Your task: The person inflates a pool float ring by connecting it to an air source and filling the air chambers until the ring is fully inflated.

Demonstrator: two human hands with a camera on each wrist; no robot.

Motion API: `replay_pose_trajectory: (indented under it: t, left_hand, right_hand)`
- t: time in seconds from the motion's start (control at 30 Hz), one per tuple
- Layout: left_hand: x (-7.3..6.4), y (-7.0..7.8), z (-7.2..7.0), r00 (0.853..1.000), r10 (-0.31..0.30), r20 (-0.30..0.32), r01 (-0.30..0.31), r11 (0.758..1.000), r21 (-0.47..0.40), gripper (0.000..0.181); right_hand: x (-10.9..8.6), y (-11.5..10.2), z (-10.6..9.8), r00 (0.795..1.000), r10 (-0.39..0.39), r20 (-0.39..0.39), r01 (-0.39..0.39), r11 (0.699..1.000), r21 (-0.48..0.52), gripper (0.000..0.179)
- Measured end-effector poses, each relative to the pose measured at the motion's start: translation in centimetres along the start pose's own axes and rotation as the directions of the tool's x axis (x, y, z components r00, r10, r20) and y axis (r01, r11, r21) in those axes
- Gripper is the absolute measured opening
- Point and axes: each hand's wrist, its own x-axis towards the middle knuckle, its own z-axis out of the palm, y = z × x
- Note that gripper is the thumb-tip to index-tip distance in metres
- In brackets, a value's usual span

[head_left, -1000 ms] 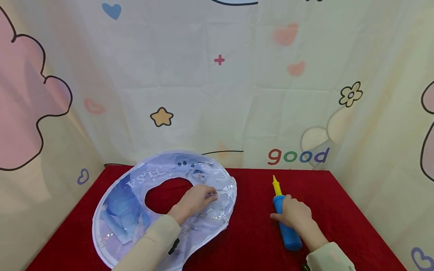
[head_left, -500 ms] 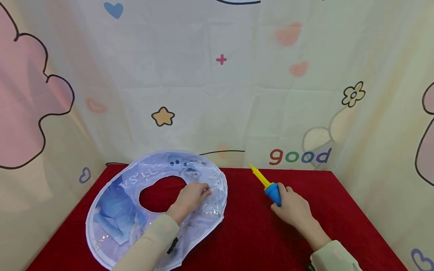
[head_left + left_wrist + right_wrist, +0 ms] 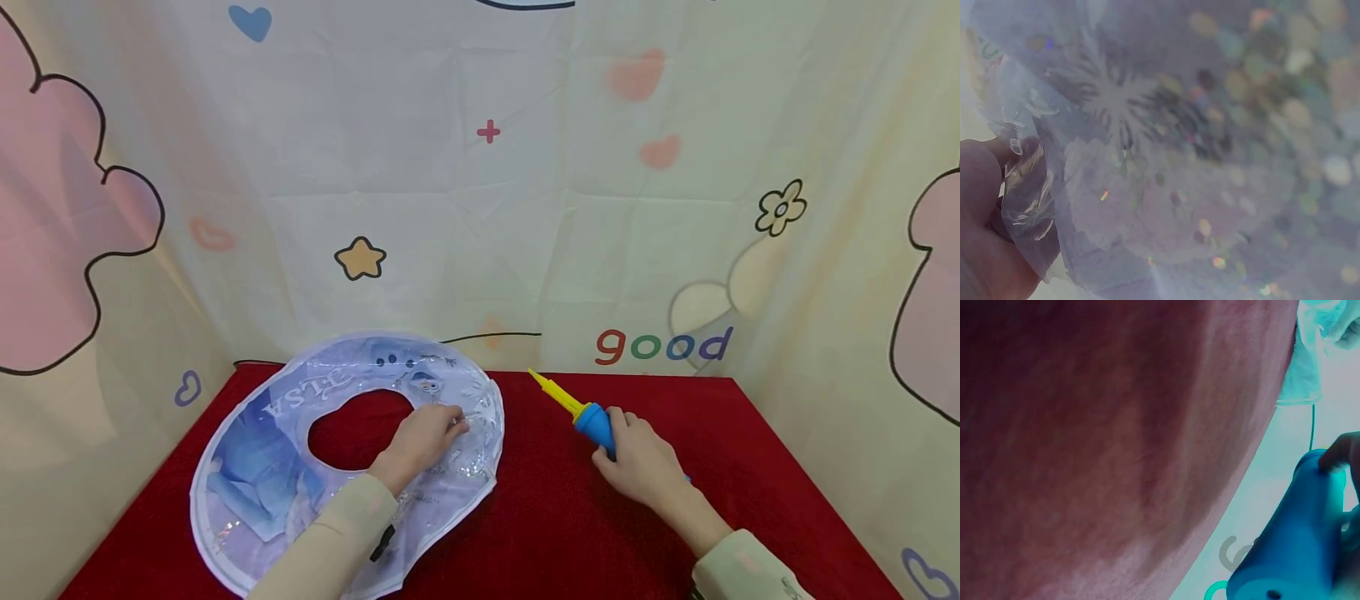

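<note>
A slack, pale-purple swim ring (image 3: 255,467) with glitter and printed characters lies on the left of the table. My left hand (image 3: 422,437) is on its right side and pinches the clear plastic; the left wrist view shows a fold of the ring (image 3: 1025,194) between thumb and fingers, with a small clear bit that may be a valve. To the right, my right hand (image 3: 643,460) grips a blue hand pump (image 3: 597,427) with a yellow nozzle (image 3: 557,393) angled up and left, apart from the ring. The pump's blue barrel (image 3: 1291,531) fills the lower right of the right wrist view.
A red cloth (image 3: 547,517) covers the table. Behind it and at both sides hangs a pale printed curtain (image 3: 450,208) with hearts, a star and the word "good". A small black strip (image 3: 382,543) shows beside the left sleeve.
My right hand has raised the pump off the cloth and turned its nozzle left, toward the ring. The ring and left hand have shifted slightly left in view.
</note>
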Motion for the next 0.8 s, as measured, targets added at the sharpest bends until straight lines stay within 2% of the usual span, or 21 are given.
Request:
replay_pose_trajectory:
  t: [0.23,0.47,0.8]
  left_hand:
    - [0.1,-0.2,0.2,1.000,-0.006,0.028,0.006,1.000,-0.007,0.015]
    - [0.3,-0.3,0.3,0.999,0.002,0.039,-0.001,1.000,-0.004,0.015]
    - [0.2,-0.3,0.2,0.999,0.022,0.045,-0.021,1.000,-0.021,0.017]
  right_hand:
    - [0.1,-0.1,0.1,0.999,-0.039,0.023,0.039,0.999,0.013,0.059]
    - [0.1,-0.4,-0.2,0.990,-0.119,0.070,0.118,0.993,0.019,0.058]
    - [-0.2,-1.1,-0.5,0.965,-0.254,0.059,0.258,0.964,-0.066,0.063]
